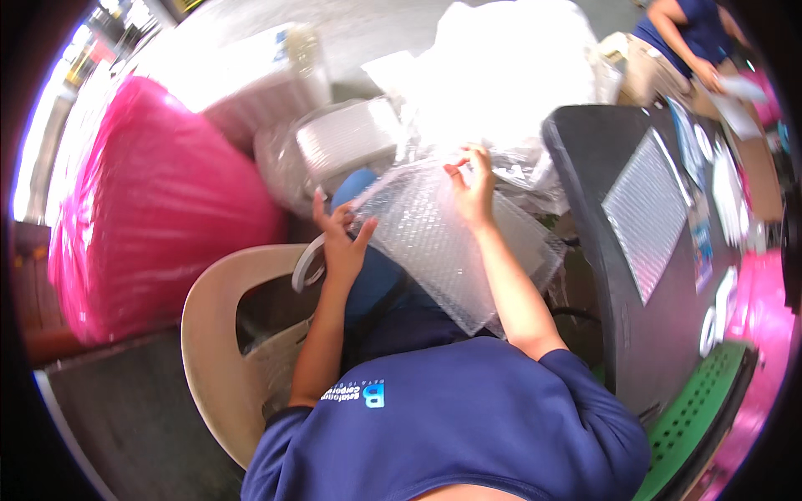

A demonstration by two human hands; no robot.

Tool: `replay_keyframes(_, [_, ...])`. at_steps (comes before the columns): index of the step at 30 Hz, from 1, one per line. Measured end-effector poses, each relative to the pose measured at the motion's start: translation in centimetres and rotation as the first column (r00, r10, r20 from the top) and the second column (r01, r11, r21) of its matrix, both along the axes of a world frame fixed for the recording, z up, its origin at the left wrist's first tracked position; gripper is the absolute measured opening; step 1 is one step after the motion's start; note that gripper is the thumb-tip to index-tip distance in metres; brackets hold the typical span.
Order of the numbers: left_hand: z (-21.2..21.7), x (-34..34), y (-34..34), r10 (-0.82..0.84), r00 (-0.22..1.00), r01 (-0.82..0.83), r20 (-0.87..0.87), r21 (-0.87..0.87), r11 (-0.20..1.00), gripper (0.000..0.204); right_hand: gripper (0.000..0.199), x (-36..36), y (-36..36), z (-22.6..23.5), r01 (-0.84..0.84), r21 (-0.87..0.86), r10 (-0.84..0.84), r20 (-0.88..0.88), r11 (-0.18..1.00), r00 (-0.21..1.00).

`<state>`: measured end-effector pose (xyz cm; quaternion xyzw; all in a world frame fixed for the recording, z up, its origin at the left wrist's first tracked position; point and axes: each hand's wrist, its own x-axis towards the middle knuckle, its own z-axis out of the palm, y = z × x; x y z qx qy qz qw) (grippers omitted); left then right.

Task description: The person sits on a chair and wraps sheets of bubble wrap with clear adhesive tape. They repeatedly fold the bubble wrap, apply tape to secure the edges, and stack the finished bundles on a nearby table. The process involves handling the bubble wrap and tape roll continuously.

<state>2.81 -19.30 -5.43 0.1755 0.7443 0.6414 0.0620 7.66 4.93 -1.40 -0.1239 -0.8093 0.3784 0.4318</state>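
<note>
A clear bubble-wrap sheet or pouch (pixel 426 225) lies slantwise over my lap. At its left edge is my left hand (pixel 341 240), with thumb and forefinger spread apart. A white tape roll (pixel 307 265) hangs by my left wrist; whether it is around the wrist I cannot tell. My right hand (pixel 474 188) is above the far part of the bubble wrap, its thumb and forefinger bent together in a pinch. What sits between those fingertips is too small to make out. More bubble wrap (pixel 535 238) shows under my right forearm.
A big pink plastic bundle (pixel 167 209) and a beige chair (pixel 209 334) are at left. Wrapped packs (pixel 351 138) and a bright white bag (pixel 518 75) stand ahead. At right, a dark table (pixel 618 267) bears a bubble-wrap piece (pixel 647 213). Beyond it works another person (pixel 681 42).
</note>
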Motion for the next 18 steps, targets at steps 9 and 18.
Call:
replay_keyframes(9, [4.8,-6.9,2.4,-0.352,0.880,0.437,0.318,-0.257,0.862,0.127,0.020,1.7,1.9,-1.9,0.287,-0.271,-0.297,0.003,0.919,0.955])
replay_keyframes(18, [1.4,-5.9,8.3,-0.819,0.572,0.708,0.040,-0.528,0.469,0.099,0.015,3.8,-0.7,2.8,0.212,-0.093,-0.208,0.055,0.973,0.977])
